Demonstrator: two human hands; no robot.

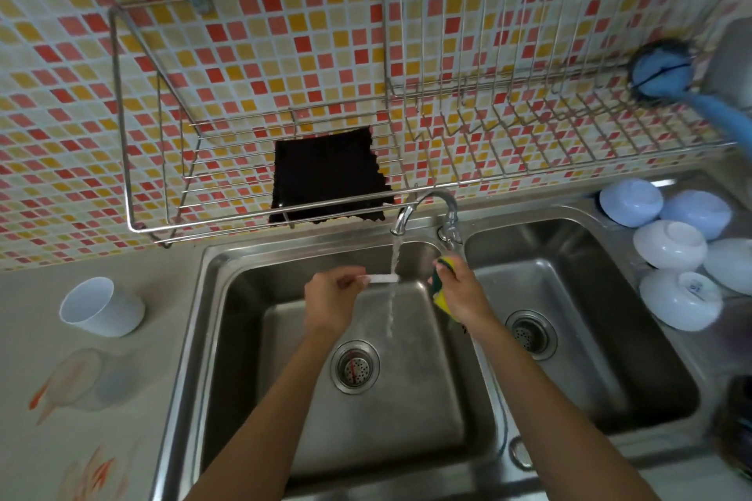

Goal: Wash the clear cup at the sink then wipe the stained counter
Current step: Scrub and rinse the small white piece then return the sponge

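1. Stainless steel double sink (228,297): water runs from its faucet (423,207) into the left basin, and both your hands work over that basin.
2. Your left hand (331,299): fingers curled, pinching a small white item (380,279) whose far end sits in the stream below the faucet; what the item is cannot be told.
3. Your right hand (462,293): just right of the stream, fingers wrapped around a yellow-and-green sponge (441,285).
4. Clear cup (87,380): lying on its side on the counter (49,297) left of the sink, with orange stains beside it.
5. White cup (101,307): also tipped over, left of the sink, farther back than the clear cup.
6. White bowls (671,252): stacked upside down right of the sink.
7. Wire rack (260,191): on the tiled wall above the sink, holding a dark cloth (329,175) and a blue brush (667,71).
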